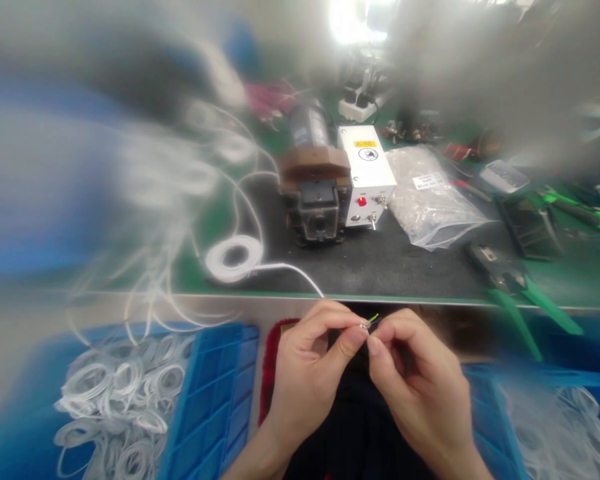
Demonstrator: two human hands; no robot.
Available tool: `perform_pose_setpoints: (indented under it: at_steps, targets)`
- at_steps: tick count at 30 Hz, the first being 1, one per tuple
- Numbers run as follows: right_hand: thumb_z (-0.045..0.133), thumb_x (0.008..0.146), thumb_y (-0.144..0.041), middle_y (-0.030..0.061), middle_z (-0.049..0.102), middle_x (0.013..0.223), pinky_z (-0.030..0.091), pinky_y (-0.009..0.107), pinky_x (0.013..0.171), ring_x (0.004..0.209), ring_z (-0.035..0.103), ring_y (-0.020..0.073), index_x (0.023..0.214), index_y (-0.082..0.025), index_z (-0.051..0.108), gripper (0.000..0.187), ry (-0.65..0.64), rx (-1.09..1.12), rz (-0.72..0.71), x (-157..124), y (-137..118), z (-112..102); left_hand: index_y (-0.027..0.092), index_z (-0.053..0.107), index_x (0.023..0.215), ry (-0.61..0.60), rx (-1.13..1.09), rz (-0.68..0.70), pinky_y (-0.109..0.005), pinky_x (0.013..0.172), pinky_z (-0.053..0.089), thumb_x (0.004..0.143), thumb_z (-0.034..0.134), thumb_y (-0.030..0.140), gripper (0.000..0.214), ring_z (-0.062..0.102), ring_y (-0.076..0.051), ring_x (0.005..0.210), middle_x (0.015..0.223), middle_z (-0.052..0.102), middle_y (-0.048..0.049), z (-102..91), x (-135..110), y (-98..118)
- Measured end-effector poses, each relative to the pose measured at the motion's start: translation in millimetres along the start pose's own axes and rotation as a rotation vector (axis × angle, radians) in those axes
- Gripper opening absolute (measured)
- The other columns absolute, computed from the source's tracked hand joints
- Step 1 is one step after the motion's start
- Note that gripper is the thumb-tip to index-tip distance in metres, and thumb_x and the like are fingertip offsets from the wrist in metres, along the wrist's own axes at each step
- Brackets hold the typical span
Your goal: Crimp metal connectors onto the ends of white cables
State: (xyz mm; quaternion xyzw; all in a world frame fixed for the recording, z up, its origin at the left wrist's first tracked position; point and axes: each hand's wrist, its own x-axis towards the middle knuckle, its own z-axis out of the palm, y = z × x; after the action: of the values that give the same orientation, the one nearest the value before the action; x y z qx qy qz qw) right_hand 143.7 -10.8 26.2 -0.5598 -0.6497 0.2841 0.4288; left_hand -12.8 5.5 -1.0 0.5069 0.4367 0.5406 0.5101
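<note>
Between thumb and forefinger, my left hand [313, 370] pinches the end of a white cable [300, 272]. Thin wires fan out from that end, one of them yellow-green [373, 319] and one dark. My right hand [420, 380] is closed at the same spot, its thumb and forefinger on the wire ends; which wire it grips is hidden by the fingertips. From my left hand the cable runs back over the table edge to a white coil [234, 259] on the bench.
A dark machine [320, 207] with a white control box [365, 173] stands behind my hands. Right of it lie a clear bag [430, 200] and green-handled pliers [510, 277]. Blue crates [210, 400] flank me, with several white cable coils [125, 393] in the left one.
</note>
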Motion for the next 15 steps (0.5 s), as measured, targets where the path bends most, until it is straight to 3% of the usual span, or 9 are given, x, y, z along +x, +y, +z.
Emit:
perform_pose_setpoints:
  at_steps: [10, 15]
  targets:
    - [0.070, 0.103, -0.022, -0.0020, 0.068, 0.088, 0.051, 0.023, 0.065, 0.075, 0.065, 0.0139, 0.099, -0.025, 0.070, 0.005, 0.062, 0.197, 0.141, 5, -6, -4, 0.021, 0.084, 0.094, -0.038, -0.053, -0.041, -0.024, 0.080, 0.055, 0.099, 0.080, 0.017, 0.007, 0.069, -0.015, 0.086, 0.090, 0.075, -0.0022, -2.3, 2, 0]
    - [0.069, 0.104, -0.022, -0.0047, 0.063, 0.078, 0.047, 0.022, 0.064, 0.069, 0.058, 0.0117, 0.087, -0.024, 0.069, 0.017, 0.049, 0.209, 0.188, 8, -7, -3, 0.022, 0.085, 0.095, -0.048, -0.049, -0.059, -0.024, 0.080, 0.054, 0.099, 0.081, 0.017, 0.007, 0.069, -0.014, 0.087, 0.090, 0.075, -0.0018, -2.4, 1, 0]
